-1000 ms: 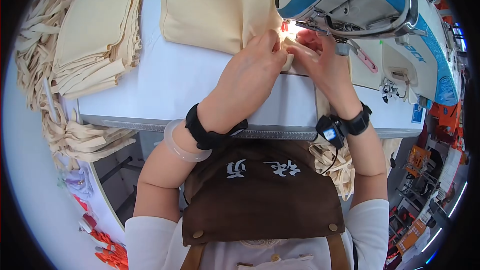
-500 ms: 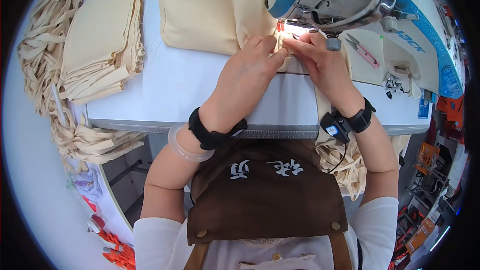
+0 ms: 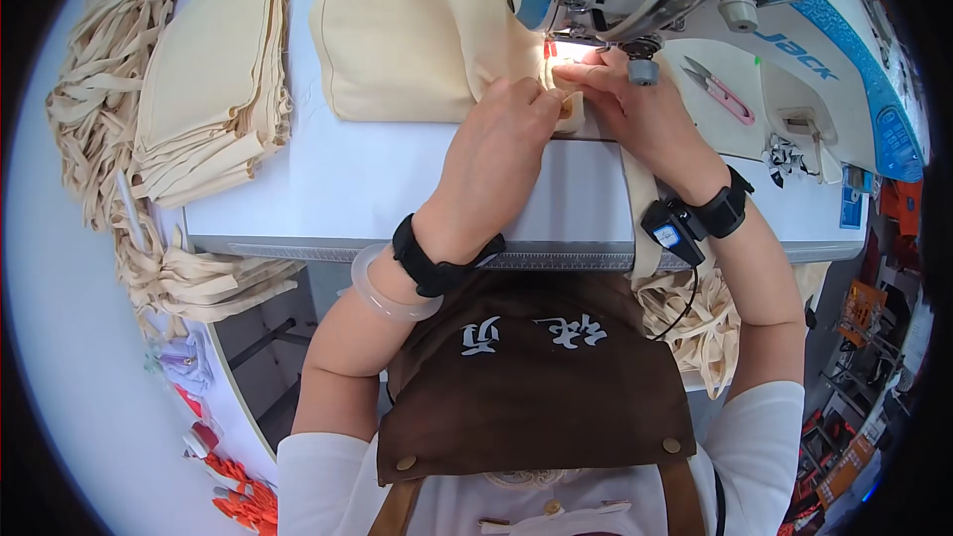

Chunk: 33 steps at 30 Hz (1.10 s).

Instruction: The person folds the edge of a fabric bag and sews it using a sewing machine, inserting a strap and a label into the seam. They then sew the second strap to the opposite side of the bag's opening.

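Note:
A cream cloth piece (image 3: 397, 40) lies on the sewing table, its right edge under the lit foot of a blue and white sewing machine (image 3: 794, 50). My left hand (image 3: 501, 144) is closed, pinching the folded edge of this cloth just in front of the foot. Close beside it, my right hand (image 3: 650, 119) has thumb and fingers closed on a cream fabric strap at the same spot; the exact grip is partly hidden. The strap (image 3: 640, 208) runs from beneath that hand over the table's front edge.
Stacked cream cloth panels (image 3: 208, 79) lie at the left, beside bundled straps (image 3: 109, 89). Pink-handled thread snips (image 3: 720, 94) rest on the machine bed to the right. More straps (image 3: 695, 323) hang below the table's ruler edge (image 3: 556, 256).
The view has shifted slightly. Both hands stay at the machine foot; the right fingers now reach flatter along the fabric, and the left hand is turned a little more upright.

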Each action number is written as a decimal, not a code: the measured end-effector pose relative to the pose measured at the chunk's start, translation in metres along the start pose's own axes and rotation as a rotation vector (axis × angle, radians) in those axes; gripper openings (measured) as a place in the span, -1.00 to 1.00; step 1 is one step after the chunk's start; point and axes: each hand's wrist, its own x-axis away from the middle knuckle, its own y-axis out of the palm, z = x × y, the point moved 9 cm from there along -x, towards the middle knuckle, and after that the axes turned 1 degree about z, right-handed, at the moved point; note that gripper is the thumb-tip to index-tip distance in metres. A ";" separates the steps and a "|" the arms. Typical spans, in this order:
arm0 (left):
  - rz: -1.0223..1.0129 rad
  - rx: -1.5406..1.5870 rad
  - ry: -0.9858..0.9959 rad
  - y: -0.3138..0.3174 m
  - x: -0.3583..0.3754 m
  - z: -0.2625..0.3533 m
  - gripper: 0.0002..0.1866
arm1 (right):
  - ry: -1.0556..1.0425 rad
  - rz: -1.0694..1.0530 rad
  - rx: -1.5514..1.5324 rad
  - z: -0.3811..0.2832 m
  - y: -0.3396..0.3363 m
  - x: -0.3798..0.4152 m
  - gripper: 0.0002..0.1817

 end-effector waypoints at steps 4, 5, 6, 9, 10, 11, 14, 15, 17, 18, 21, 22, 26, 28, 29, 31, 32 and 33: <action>-0.014 0.034 -0.033 0.000 0.000 -0.003 -0.71 | -0.036 0.006 0.073 0.000 -0.001 0.001 -0.74; -0.037 0.004 0.009 0.003 0.000 -0.004 -0.73 | -0.042 -0.005 0.075 0.000 0.000 0.001 -0.73; -0.060 -0.027 0.051 0.005 0.000 -0.002 -0.76 | -0.048 -0.015 0.077 0.000 -0.001 0.001 -0.73; -0.107 -0.232 0.140 0.001 0.002 0.010 -0.72 | -0.052 -0.016 0.087 -0.001 -0.002 0.001 -0.74; -0.107 -0.297 0.188 0.000 0.002 0.014 -0.71 | -0.051 -0.012 0.092 -0.002 -0.003 0.001 -0.74; -0.107 -0.362 0.237 -0.001 0.002 0.017 -0.70 | -0.049 -0.015 0.105 -0.001 -0.003 0.001 -0.75; -0.152 -0.350 0.258 -0.002 0.006 0.010 -0.66 | -0.038 -0.020 0.120 0.002 -0.001 0.002 -0.77; -0.175 -0.312 0.243 0.000 0.007 0.007 -0.64 | -0.033 -0.018 0.107 0.001 -0.002 0.002 -0.77; -0.161 -0.205 0.203 -0.001 0.008 0.003 -0.67 | -0.015 -0.008 0.094 0.003 -0.001 0.003 -0.78; -0.153 -0.151 0.181 -0.002 0.008 0.001 -0.68 | -0.002 0.000 0.094 0.006 0.001 0.004 -0.78; -0.167 -0.143 0.120 -0.003 0.007 0.002 -0.61 | -0.014 0.038 0.068 0.006 0.002 0.004 -0.79; -0.162 -0.166 0.149 -0.004 0.007 0.004 -0.59 | -0.025 0.054 0.055 0.005 0.001 0.003 -0.79; -0.156 -0.229 0.207 -0.002 0.004 0.005 -0.56 | 0.015 0.040 0.052 0.003 0.000 0.003 -0.80; -0.157 -0.237 0.210 -0.001 0.005 0.004 -0.56 | 0.070 -0.008 0.063 0.005 0.000 0.001 -0.80; -0.152 -0.238 0.214 -0.001 0.004 0.004 -0.57 | 0.131 0.015 0.006 0.006 -0.005 0.000 -0.80; -0.152 -0.230 0.210 -0.002 0.004 0.004 -0.57 | 0.253 0.060 -0.112 0.008 -0.010 0.001 -0.72; -0.155 -0.223 0.201 -0.002 0.003 0.004 -0.57 | 0.337 0.056 -0.182 0.017 -0.007 0.002 -0.68; -0.159 -0.216 0.193 -0.003 0.003 0.004 -0.56 | 0.420 0.052 -0.251 0.030 -0.003 0.004 -0.62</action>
